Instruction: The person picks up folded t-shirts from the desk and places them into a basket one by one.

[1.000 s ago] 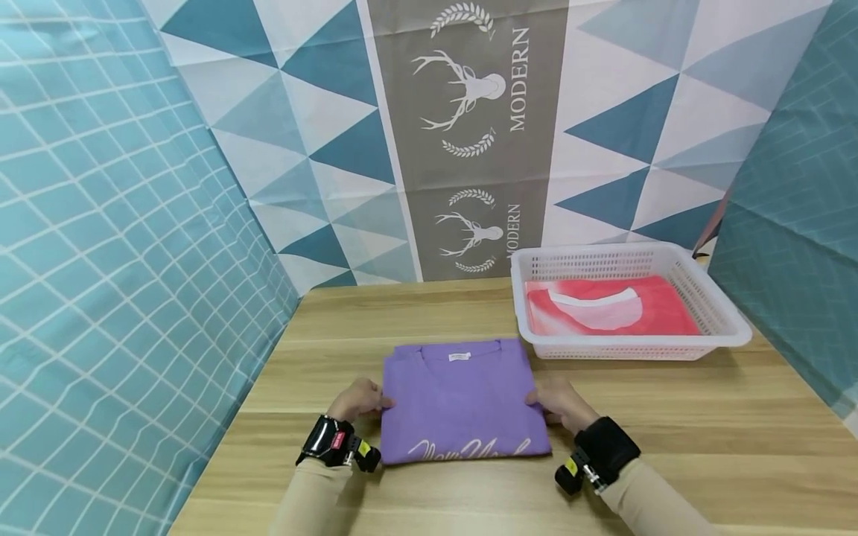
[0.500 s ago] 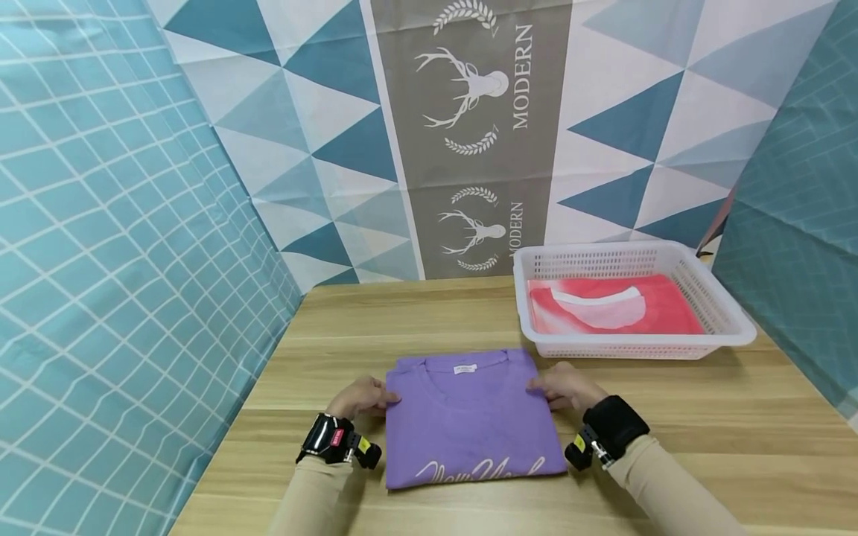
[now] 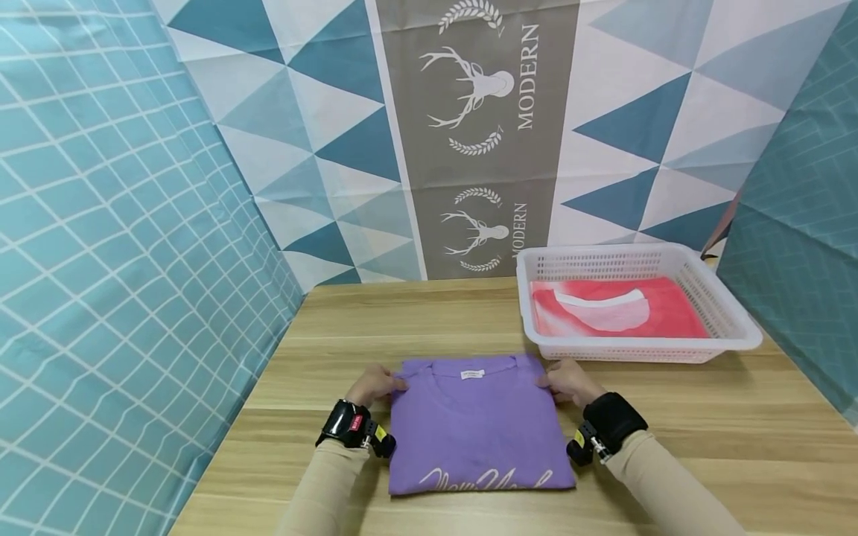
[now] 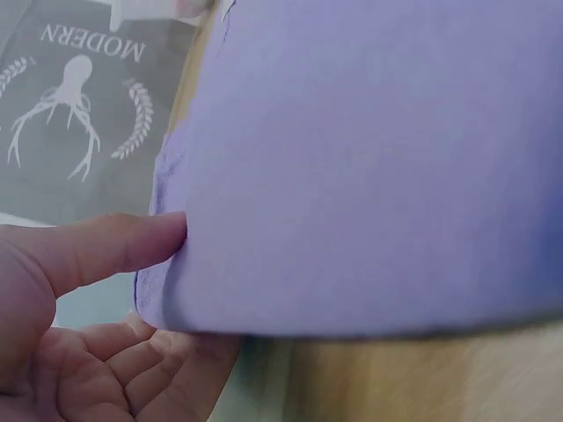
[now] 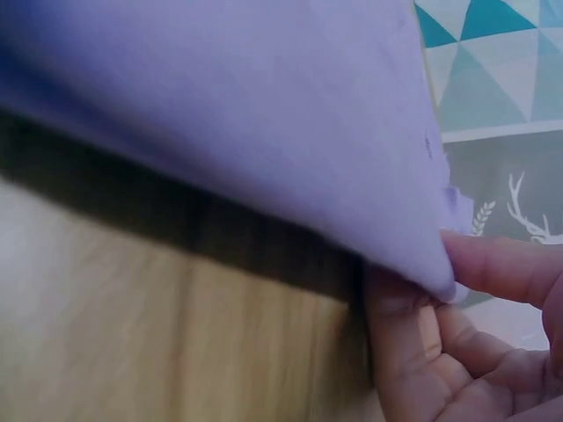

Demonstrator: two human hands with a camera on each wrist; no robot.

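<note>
A folded purple T-shirt [image 3: 476, 424] with a white neck label and cream lettering lies between both hands in the head view, collar toward the back. My left hand [image 3: 375, 383] pinches its left edge near the collar; in the left wrist view the thumb [image 4: 132, 246] is on top and the fingers [image 4: 189, 374] are underneath. On the opposite edge my right hand [image 3: 570, 381] pinches the shirt the same way. The right wrist view has the thumb [image 5: 501, 264] over the cloth [image 5: 290, 114] and curled fingers below, with a dark shadow on the wood under the shirt's edge.
A white perforated plastic basket [image 3: 643, 344] stands at the back right of the wooden table [image 3: 375, 320], a folded red garment [image 3: 677, 313] inside it. Patterned cloth [image 3: 489, 149] hangs behind the table, and blue checked cloth [image 3: 121, 246] runs along the left side.
A second ago the shirt lay slightly farther left and looked smaller; it now appears larger and shifted right. Both hands have moved up along its side edges toward the collar.
</note>
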